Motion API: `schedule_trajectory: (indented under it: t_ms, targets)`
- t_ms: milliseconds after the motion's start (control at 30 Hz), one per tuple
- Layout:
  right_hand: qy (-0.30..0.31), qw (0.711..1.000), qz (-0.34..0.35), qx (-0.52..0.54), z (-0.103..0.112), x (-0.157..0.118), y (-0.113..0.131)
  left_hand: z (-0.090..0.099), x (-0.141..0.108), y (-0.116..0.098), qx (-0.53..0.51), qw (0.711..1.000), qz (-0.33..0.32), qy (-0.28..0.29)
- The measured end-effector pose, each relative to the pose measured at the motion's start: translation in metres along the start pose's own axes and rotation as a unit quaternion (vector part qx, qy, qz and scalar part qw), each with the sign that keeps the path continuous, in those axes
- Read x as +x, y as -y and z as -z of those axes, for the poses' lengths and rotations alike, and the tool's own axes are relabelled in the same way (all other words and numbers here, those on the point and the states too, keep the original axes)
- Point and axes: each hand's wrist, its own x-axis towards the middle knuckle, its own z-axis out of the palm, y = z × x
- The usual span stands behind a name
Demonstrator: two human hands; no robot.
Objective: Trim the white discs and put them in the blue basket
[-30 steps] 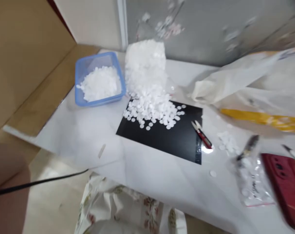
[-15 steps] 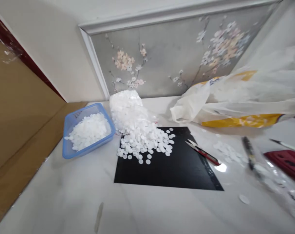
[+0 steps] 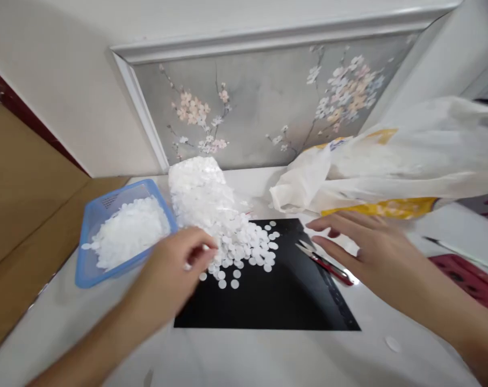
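My left hand (image 3: 183, 263), slightly blurred, is at the left edge of a pile of small white round discs (image 3: 250, 239). Its thumb and forefinger are curved, with a small gap between them; nothing is clearly held. Under the loose discs lies a black sheet (image 3: 268, 301). Behind them is a clear plastic bag (image 3: 199, 188) full of more discs, its mouth toward the pile. My right hand (image 3: 352, 242) hovers open and empty, fingers stretched out, beside red-handled thread snips (image 3: 324, 262) that lie across the sheet's right edge.
A blue plastic basket (image 3: 85, 252) holding white discs stands at the left, by a cardboard box (image 3: 22, 204). A white and yellow plastic bag (image 3: 389, 166) lies at the back right. A red object (image 3: 465, 277) and a single disc (image 3: 392, 344) are at the right.
Both my hands have come into view, the left one to the disc pile and the right one over the snips. The view has shifted slightly; the discs look undisturbed.
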Motion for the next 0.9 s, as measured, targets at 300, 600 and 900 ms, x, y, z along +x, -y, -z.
schedule_trajectory:
  t_ms: [300,600,900]
  targets:
    - [0.207,0.977,-0.043,0.005,-0.046,-0.004,-0.031,-0.065,0.012,0.014,0.213,0.961,-0.072,0.163]
    - [0.215,0.968,-0.102,0.085,-0.031,0.005,-0.011,-0.064,0.012,0.017,0.052,0.989,-0.055,0.131]
    - [0.074,0.96,0.034,0.268,-0.024,-0.011,0.069,-0.066,-0.017,0.007,-0.541,0.788,0.241,0.166]
